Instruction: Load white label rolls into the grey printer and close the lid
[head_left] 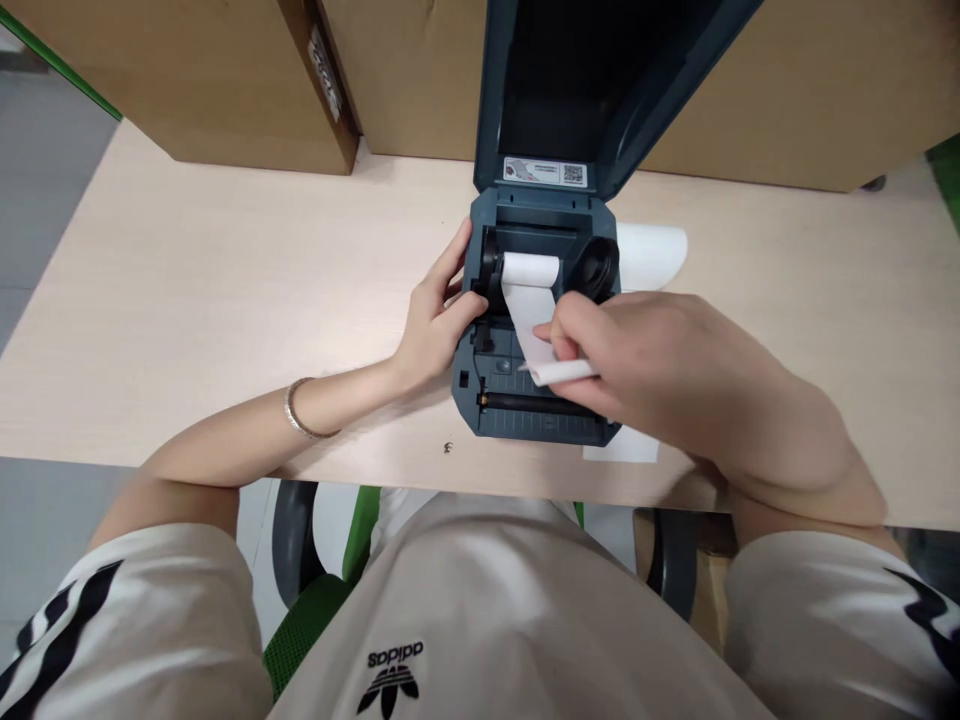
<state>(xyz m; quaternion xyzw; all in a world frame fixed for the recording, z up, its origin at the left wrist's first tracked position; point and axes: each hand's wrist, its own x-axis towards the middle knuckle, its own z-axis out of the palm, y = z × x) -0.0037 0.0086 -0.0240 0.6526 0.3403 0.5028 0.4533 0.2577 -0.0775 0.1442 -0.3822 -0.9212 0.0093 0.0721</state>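
Note:
A dark blue-grey label printer (538,425) stands on the table with its lid (491,110) swung up. Inside lies a white label roll (530,268), and a strip of label paper (525,310) runs from it toward me. My right hand (630,345) pinches the strip's curled free end (562,373), just above the black roller (525,402). My left hand (439,320) grips the printer's left side, thumb over the rim by the roll holder and fingers along the outer wall. The right hand covers part of the printer's right side.
Large cardboard boxes (420,80) line the back of the pale wooden table (187,300). White paper (651,256) sticks out right of the printer, and a white sheet (626,450) lies near the front edge. A small dark mark (448,448) is on the tabletop.

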